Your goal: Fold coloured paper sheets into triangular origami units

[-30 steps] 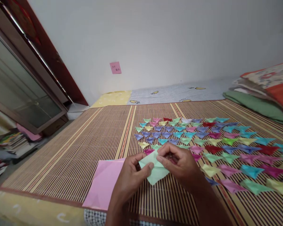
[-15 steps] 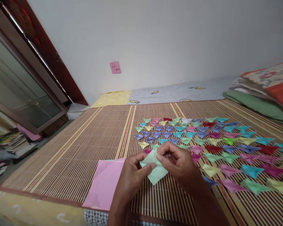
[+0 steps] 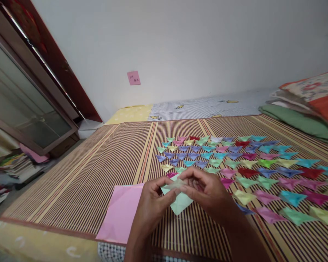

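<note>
Between my two hands is a pale green sheet of folding paper (image 3: 181, 202), held above the striped mat with one corner pointing toward me. My left hand (image 3: 156, 202) pinches its left side, thumb on top. My right hand (image 3: 205, 189) pinches the paper's upper right part, and a thin flap is raised between the two thumbs. The fingers partly cover the folds. To the left of my left hand lies a stack of pink paper (image 3: 120, 214), with a blue-green edge showing under it. Rows of folded paper pieces (image 3: 265, 182) in many colours spread beyond and to the right of my hands.
The striped mat (image 3: 82, 182) covers the bed. Folded cloths and a green pillow (image 3: 297, 122) are piled at the far right. A pink note (image 3: 133, 78) is stuck on the white wall. On the left stand a glass-panelled door (image 3: 30, 98) and a stack of books (image 3: 15, 167).
My right thumb and fingers have shifted slightly left over the paper, and a flap near its middle has been lifted. My left hand has stayed about where it was.
</note>
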{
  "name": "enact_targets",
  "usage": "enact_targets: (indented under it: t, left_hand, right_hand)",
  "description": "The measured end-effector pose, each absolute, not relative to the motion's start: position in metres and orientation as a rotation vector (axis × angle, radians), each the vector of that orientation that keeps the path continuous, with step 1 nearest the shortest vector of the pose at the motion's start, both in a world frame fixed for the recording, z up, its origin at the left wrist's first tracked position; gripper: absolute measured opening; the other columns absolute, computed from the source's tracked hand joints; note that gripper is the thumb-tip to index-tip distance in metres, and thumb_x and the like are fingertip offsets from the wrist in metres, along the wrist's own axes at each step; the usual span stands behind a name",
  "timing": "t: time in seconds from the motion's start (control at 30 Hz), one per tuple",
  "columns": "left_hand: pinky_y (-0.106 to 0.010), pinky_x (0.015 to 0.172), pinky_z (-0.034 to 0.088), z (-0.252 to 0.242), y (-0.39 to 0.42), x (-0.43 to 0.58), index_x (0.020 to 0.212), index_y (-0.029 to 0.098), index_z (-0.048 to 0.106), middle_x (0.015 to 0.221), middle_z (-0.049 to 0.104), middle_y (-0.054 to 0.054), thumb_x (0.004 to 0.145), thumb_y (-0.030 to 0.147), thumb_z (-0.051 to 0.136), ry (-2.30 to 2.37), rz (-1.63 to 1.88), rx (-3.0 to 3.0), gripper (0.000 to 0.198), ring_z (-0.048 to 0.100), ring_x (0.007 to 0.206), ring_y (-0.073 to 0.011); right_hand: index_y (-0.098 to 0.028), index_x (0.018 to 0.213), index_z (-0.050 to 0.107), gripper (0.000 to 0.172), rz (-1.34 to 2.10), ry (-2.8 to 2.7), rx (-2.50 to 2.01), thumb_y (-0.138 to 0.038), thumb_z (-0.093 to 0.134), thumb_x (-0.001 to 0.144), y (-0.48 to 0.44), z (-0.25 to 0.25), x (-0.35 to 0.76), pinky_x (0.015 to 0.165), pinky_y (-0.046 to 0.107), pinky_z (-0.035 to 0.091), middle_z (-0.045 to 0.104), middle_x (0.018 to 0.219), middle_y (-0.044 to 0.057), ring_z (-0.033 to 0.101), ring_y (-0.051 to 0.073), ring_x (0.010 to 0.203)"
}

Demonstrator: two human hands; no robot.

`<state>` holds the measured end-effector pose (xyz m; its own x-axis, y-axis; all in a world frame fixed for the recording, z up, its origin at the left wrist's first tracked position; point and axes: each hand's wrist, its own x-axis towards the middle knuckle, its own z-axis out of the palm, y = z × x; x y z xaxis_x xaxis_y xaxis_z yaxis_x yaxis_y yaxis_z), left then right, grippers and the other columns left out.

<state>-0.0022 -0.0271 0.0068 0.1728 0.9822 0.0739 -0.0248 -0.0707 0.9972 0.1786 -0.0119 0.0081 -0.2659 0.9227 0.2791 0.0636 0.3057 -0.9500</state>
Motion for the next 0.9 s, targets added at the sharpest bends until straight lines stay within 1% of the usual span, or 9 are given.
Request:
enact_targets:
  t: [0.07, 0.1, 0.33, 0.5, 0.6, 0.7, 0.77, 0.83, 0.9]
  left_hand:
    - [-0.022, 0.058, 0.038, 0.007, -0.027, -0.005, 0.075, 0.016, 0.073, 0.066, 0.06, 0.002, 0.082, 0.027, 0.081, 1.044, 1.135, 1.365, 0.015, 0.048, 0.062, -0.012]
    - [-0.022, 0.058, 0.038, 0.006, -0.027, -0.006, 0.076, 0.016, 0.073, 0.066, 0.06, 0.002, 0.082, 0.027, 0.08, 1.044, 1.133, 1.374, 0.015, 0.048, 0.062, -0.0121]
    - [-0.022, 0.06, 0.04, 0.005, -0.028, -0.009, 0.078, 0.017, 0.073, 0.07, 0.061, 0.001, 0.084, 0.029, 0.08, 0.985, 1.133, 1.362, 0.015, 0.05, 0.065, -0.013]
    - [-0.021, 0.059, 0.04, 0.007, -0.028, -0.008, 0.076, 0.016, 0.072, 0.068, 0.06, 0.001, 0.082, 0.028, 0.082, 0.961, 1.151, 1.333, 0.017, 0.049, 0.064, -0.0122]
    - [-0.02, 0.056, 0.04, 0.01, -0.027, -0.005, 0.073, 0.016, 0.071, 0.065, 0.059, 0.002, 0.077, 0.028, 0.086, 0.992, 1.199, 1.28, 0.02, 0.048, 0.061, -0.0109]
    - [-0.019, 0.053, 0.038, 0.01, -0.026, -0.001, 0.07, 0.015, 0.069, 0.062, 0.057, 0.003, 0.075, 0.031, 0.087, 1.042, 1.237, 1.239, 0.024, 0.046, 0.057, -0.0098]
    - [-0.019, 0.052, 0.039, 0.008, -0.026, 0.001, 0.07, 0.014, 0.068, 0.061, 0.057, 0.002, 0.075, 0.033, 0.086, 1.072, 1.245, 1.218, 0.027, 0.047, 0.056, -0.0099]
    - [-0.02, 0.051, 0.04, 0.006, -0.026, 0.002, 0.072, 0.014, 0.068, 0.062, 0.058, 0.002, 0.075, 0.035, 0.086, 1.099, 1.255, 1.203, 0.028, 0.048, 0.056, -0.0105]
    - [-0.021, 0.052, 0.042, 0.004, -0.026, 0.002, 0.073, 0.014, 0.068, 0.063, 0.058, 0.001, 0.075, 0.036, 0.086, 1.116, 1.267, 1.212, 0.028, 0.049, 0.057, -0.0111]
  right_hand:
    - [-0.021, 0.077, 0.067, 0.016, 1.084, -1.66, -0.911, -0.031, 0.071, 0.088, -0.012, 0.01, 0.18, 0.056, 0.029, 0.034, 0.05, 0.069, -0.003, 0.043, 0.013, 0.062]
    - [-0.021, 0.073, 0.066, 0.019, 1.069, -1.677, -0.906, -0.031, 0.071, 0.089, -0.012, 0.011, 0.181, 0.057, 0.029, 0.033, 0.05, 0.07, -0.003, 0.043, 0.013, 0.063]
    - [-0.022, 0.075, 0.065, 0.019, 1.043, -1.754, -0.888, -0.03, 0.072, 0.091, -0.017, 0.016, 0.183, 0.065, 0.031, 0.036, 0.057, 0.076, -0.001, 0.052, 0.016, 0.074]
    - [-0.022, 0.071, 0.06, 0.027, 0.974, -1.77, -0.919, -0.032, 0.069, 0.094, -0.018, 0.018, 0.18, 0.062, 0.031, 0.035, 0.054, 0.073, -0.001, 0.05, 0.016, 0.069]
    - [-0.022, 0.067, 0.052, 0.031, 0.907, -1.765, -0.951, -0.03, 0.065, 0.094, -0.017, 0.018, 0.178, 0.059, 0.03, 0.033, 0.048, 0.07, -0.003, 0.046, 0.015, 0.065]
    - [-0.022, 0.068, 0.047, 0.031, 0.876, -1.752, -0.979, -0.027, 0.061, 0.094, -0.016, 0.018, 0.177, 0.058, 0.029, 0.033, 0.044, 0.069, -0.004, 0.043, 0.014, 0.062]
    - [-0.022, 0.068, 0.047, 0.029, 0.875, -1.732, -0.988, -0.025, 0.061, 0.093, -0.015, 0.017, 0.176, 0.062, 0.029, 0.037, 0.048, 0.075, -0.003, 0.048, 0.015, 0.067]
    - [-0.021, 0.07, 0.051, 0.025, 0.876, -1.698, -0.981, -0.024, 0.062, 0.092, -0.015, 0.016, 0.176, 0.074, 0.031, 0.043, 0.056, 0.089, 0.001, 0.057, 0.017, 0.081]
    - [-0.02, 0.071, 0.056, 0.021, 0.896, -1.662, -0.963, -0.024, 0.063, 0.091, -0.014, 0.013, 0.176, 0.087, 0.035, 0.044, 0.061, 0.103, 0.004, 0.06, 0.02, 0.096]
